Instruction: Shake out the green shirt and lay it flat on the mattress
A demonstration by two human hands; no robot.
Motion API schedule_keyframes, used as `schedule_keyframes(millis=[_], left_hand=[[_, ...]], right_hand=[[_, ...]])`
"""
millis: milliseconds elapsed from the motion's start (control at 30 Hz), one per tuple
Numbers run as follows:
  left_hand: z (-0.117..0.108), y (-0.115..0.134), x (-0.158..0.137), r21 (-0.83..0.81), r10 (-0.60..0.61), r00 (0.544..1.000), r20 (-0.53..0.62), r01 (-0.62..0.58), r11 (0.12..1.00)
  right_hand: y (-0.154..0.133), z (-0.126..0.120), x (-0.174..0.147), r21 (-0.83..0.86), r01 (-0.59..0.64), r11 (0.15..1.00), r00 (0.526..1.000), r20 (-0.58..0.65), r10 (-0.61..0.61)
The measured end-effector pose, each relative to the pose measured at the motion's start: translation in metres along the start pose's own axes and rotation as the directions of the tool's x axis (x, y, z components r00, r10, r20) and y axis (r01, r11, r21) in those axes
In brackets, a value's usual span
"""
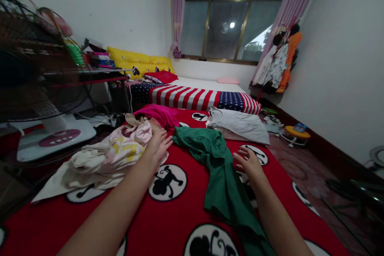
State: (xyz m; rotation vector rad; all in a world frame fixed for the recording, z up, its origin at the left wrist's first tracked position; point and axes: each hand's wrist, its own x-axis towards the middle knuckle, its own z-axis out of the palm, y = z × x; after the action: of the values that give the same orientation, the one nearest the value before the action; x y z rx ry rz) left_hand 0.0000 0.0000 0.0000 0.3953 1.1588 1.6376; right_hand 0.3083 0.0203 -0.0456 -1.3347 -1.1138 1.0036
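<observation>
A crumpled green garment (222,168) lies stretched toward me on a red blanket (177,216) printed with white circles and black figures. My left hand (158,144) rests open, palm down, on the edge of a pale pink and yellow cloth pile (114,156), just left of the green garment's far end. My right hand (248,163) hovers open with fingers spread at the garment's right edge, holding nothing. A magenta garment (160,114) sits beyond the pile, and a folded grey-white piece (240,124) lies farther back on the right.
A standing fan (39,76) and its white base (54,138) fill the left side. A striped and starred cover (204,98) and yellow pillows (141,62) lie by the window. Clothes hang on a rack (282,58) at right; small items litter the floor (295,132).
</observation>
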Motion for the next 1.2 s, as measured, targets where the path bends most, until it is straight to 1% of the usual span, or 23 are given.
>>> schedule_keyframes(millis=[67, 133, 200, 267, 333, 367, 433, 533, 600, 700, 733, 767, 800, 867, 900, 933, 967, 1000, 1033, 1100, 1133, 1167, 1200], left_hand=[[0.001, -0.002, -0.002, -0.004, 0.015, 1.000, 0.023, -0.015, 1.000], [0.004, -0.006, -0.007, 0.026, 0.024, 0.993, 0.115, -0.028, 0.999], [0.006, -0.012, -0.012, 0.120, -0.007, 0.969, 0.249, -0.024, 0.993], [0.008, -0.018, -0.017, 0.260, -0.087, 0.926, 0.368, -0.013, 0.966], [0.008, -0.024, -0.021, 0.394, -0.179, 0.870, 0.459, -0.019, 0.919], [0.009, -0.027, -0.022, 0.453, -0.220, 0.843, 0.492, -0.032, 0.891], [0.010, -0.032, -0.025, 0.553, -0.285, 0.800, 0.528, -0.069, 0.830], [0.011, -0.038, -0.029, 0.643, -0.325, 0.781, 0.533, -0.124, 0.756], [0.011, -0.039, -0.031, 0.663, -0.325, 0.783, 0.531, -0.145, 0.734], [0.011, -0.041, -0.031, 0.686, -0.306, 0.810, 0.500, -0.154, 0.711], [0.012, -0.041, -0.030, 0.692, -0.298, 0.825, 0.479, -0.147, 0.706], [0.012, -0.042, -0.029, 0.699, -0.289, 0.843, 0.454, -0.136, 0.702], [0.011, -0.042, -0.027, 0.705, -0.279, 0.860, 0.427, -0.123, 0.699], [0.011, -0.043, -0.022, 0.712, -0.260, 0.886, 0.384, -0.105, 0.694], [0.010, -0.044, -0.019, 0.717, -0.254, 0.894, 0.370, -0.101, 0.690], [0.009, -0.044, -0.017, 0.723, -0.253, 0.897, 0.364, -0.101, 0.683], [0.007, -0.044, -0.014, 0.730, -0.256, 0.896, 0.362, -0.102, 0.675], [0.006, -0.044, -0.012, 0.737, -0.261, 0.894, 0.363, -0.105, 0.667], [0.006, -0.044, -0.011, 0.744, -0.263, 0.894, 0.363, -0.108, 0.659], [0.006, -0.044, -0.012, 0.748, -0.252, 0.892, 0.375, -0.130, 0.651], [0.007, -0.045, -0.014, 0.724, -0.232, 0.880, 0.414, -0.164, 0.670], [0.009, -0.045, -0.017, 0.673, -0.203, 0.854, 0.479, -0.209, 0.709], [0.011, -0.046, -0.022, 0.595, -0.168, 0.813, 0.558, -0.250, 0.764]], right_hand=[[0.002, 0.000, -0.001, -0.210, 0.148, 0.967, 0.982, 0.149, -0.118], [0.002, 0.003, -0.006, -0.425, 0.289, 0.858, 0.943, 0.282, -0.177], [0.001, 0.008, -0.013, -0.625, 0.371, 0.686, 0.923, 0.326, -0.202], [-0.002, 0.012, -0.019, -0.760, 0.383, 0.526, 0.923, 0.326, -0.203], [-0.006, 0.014, -0.024, -0.821, 0.379, 0.427, 0.925, 0.322, -0.202], [-0.008, 0.014, -0.026, -0.833, 0.378, 0.405, 0.924, 0.316, -0.213], [-0.012, 0.016, -0.029, -0.825, 0.396, 0.402, 0.914, 0.313, -0.257], [-0.013, 0.020, -0.033, -0.767, 0.479, 0.426, 0.875, 0.382, -0.296], [-0.011, 0.024, -0.035, -0.751, 0.523, 0.404, 0.852, 0.451, -0.265], [-0.008, 0.028, -0.037, -0.779, 0.515, 0.359, 0.857, 0.468, -0.214], [-0.008, 0.029, -0.037, -0.779, 0.506, 0.371, 0.863, 0.457, -0.217], [-0.010, 0.030, -0.037, -0.765, 0.494, 0.413, 0.869, 0.436, -0.232], [-0.014, 0.030, -0.037, -0.727, 0.482, 0.489, 0.876, 0.409, -0.256], [-0.025, 0.030, -0.040, -0.529, 0.472, 0.706, 0.877, 0.366, -0.311], [-0.032, 0.030, -0.043, -0.361, 0.453, 0.815, 0.876, 0.348, -0.334], [-0.040, 0.031, -0.047, -0.166, 0.413, 0.896, 0.878, 0.333, -0.343], [-0.048, 0.031, -0.051, 0.031, 0.348, 0.937, 0.883, 0.324, -0.339], [-0.056, 0.031, -0.056, 0.205, 0.267, 0.942, 0.891, 0.319, -0.322], [-0.064, 0.031, -0.061, 0.343, 0.182, 0.921, 0.903, 0.313, -0.295], [-0.076, 0.032, -0.069, 0.521, 0.059, 0.852, 0.928, 0.287, -0.240], [-0.080, 0.032, -0.072, 0.579, 0.032, 0.815, 0.941, 0.258, -0.221], [-0.083, 0.032, -0.074, 0.626, 0.019, 0.780, 0.954, 0.222, -0.202], [-0.085, 0.033, -0.076, 0.664, 0.010, 0.748, 0.966, 0.186, -0.178]])
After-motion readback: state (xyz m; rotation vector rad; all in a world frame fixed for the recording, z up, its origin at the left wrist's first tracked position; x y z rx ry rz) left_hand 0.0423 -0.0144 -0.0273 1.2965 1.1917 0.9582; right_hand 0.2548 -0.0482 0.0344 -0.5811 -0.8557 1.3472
